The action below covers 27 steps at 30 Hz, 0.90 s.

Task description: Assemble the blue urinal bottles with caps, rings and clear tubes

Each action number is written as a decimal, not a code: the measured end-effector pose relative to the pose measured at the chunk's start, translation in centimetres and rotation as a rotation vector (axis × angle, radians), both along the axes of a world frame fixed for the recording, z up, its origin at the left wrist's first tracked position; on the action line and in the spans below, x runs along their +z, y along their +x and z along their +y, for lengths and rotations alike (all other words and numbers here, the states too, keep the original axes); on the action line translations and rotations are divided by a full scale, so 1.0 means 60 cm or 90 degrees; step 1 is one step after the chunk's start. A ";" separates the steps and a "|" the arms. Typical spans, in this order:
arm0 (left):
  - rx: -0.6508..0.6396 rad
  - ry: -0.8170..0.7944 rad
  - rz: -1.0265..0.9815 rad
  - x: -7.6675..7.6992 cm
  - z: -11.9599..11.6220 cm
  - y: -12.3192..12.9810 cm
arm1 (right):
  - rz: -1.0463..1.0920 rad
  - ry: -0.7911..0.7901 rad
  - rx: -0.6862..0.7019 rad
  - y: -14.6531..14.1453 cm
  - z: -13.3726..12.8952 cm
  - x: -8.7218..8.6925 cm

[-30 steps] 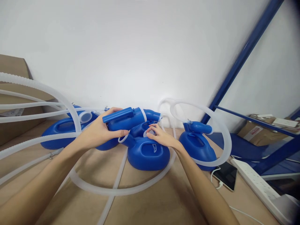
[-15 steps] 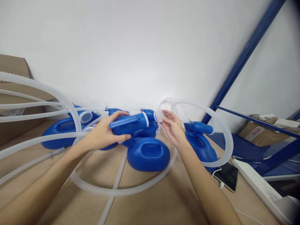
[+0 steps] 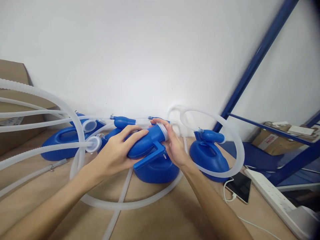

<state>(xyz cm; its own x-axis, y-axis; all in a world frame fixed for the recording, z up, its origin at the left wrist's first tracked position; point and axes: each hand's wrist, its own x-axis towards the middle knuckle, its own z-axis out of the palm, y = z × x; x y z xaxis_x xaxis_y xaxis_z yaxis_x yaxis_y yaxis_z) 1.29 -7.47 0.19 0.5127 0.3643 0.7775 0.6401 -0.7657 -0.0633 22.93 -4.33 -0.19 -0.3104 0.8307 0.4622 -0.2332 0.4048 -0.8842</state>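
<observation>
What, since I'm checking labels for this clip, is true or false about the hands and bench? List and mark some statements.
1. The left hand holds a blue handled piece. True.
2. Only one hand touches that piece. False: the right hand touches its white rim.
3. A white cable is plugged into the phone. True.
4. Just right of the phone lies a cup. False: it is a power strip.
5. A pale hose passes before the rightmost blue jug. True.

No readable text; labels (image 3: 268,142) on cardboard boxes (image 3: 12,71) too blurred
</observation>
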 end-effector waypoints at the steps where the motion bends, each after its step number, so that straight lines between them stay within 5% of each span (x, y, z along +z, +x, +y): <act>1: 0.005 0.027 0.018 -0.003 0.001 -0.002 | 0.004 -0.014 0.012 -0.002 0.002 -0.002; 7: 0.019 0.212 0.118 -0.017 0.011 -0.014 | 0.056 -0.069 0.036 -0.014 -0.002 0.004; 14: 0.063 0.302 0.219 0.009 -0.016 -0.004 | -0.116 -0.105 0.043 0.014 -0.020 0.029; 19: 0.034 0.347 0.270 0.000 -0.011 0.001 | -0.228 -0.142 0.074 0.032 -0.014 0.031; 23: -0.016 0.246 0.153 -0.003 0.000 -0.008 | -0.241 -0.076 0.013 0.032 -0.025 0.042; 27: -0.083 -0.117 -0.064 0.010 -0.006 -0.013 | -0.169 0.069 -0.112 0.031 -0.038 0.049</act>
